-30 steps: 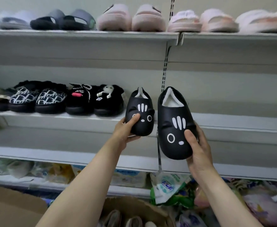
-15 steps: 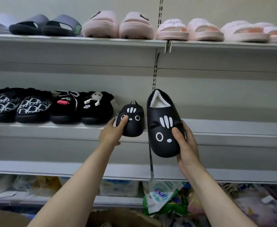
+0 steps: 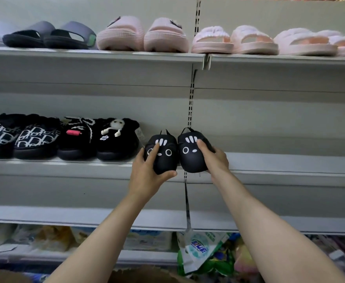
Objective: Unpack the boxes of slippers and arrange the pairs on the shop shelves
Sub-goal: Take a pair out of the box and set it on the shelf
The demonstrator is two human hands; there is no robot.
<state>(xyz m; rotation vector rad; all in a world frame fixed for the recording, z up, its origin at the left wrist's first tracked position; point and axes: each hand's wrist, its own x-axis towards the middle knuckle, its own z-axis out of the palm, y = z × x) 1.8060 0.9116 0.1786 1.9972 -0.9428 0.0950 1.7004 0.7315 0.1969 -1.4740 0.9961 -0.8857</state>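
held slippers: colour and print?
Black slippers, white cat-face print: stripes, ring eyes, oval nose. Head view.

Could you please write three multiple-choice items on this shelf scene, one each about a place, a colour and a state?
1. Where do the two black cat-face slippers sit?
A. top shelf
B. middle shelf
C. in a box

2. What colour are the face marks on them?
A. white
B. pink
C. green

3. What is the left hand doing?
A. hanging idle
B. pointing upward
C. gripping a slipper

Answers:
1. B, they sit right of the black pair with a doll.
2. A, the eyes and stripes are white.
3. C, its fingers and thumb wrap one; the right hand grips the other.
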